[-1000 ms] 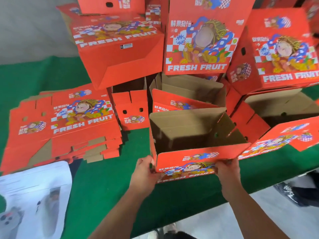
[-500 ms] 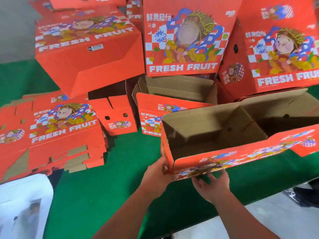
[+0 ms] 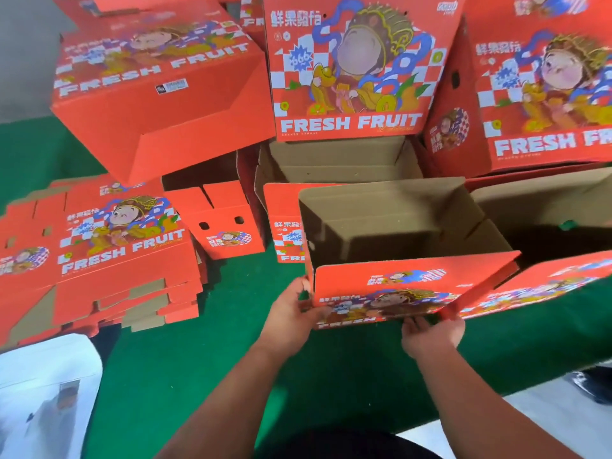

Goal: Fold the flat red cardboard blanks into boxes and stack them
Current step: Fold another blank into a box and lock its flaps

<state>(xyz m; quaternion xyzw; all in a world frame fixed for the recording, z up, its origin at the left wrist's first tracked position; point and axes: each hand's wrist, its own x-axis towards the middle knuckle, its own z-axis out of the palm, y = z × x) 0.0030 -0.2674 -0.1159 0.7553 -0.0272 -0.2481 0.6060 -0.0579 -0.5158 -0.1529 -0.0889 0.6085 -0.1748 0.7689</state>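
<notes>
Half-formed red box (image 3: pixel 397 246) sits open-top on the green surface (image 3: pixel 205 359), near its front edge. Left hand (image 3: pixel 291 313) grips the box's near-left corner, fingers curled on it; right hand (image 3: pixel 430 332) grasps the near wall's bottom edge. Flat blank stack (image 3: pixel 109 256) lies to the left, finished boxes (image 3: pixel 347 67) piled behind.

Bare green desk (image 3: pixel 198 366) lies open between the flat blanks (image 3: pixel 109 260) at left and the half-folded box (image 3: pixel 397 246); stacked boxes (image 3: pixel 347 71) wall off the far side.
</notes>
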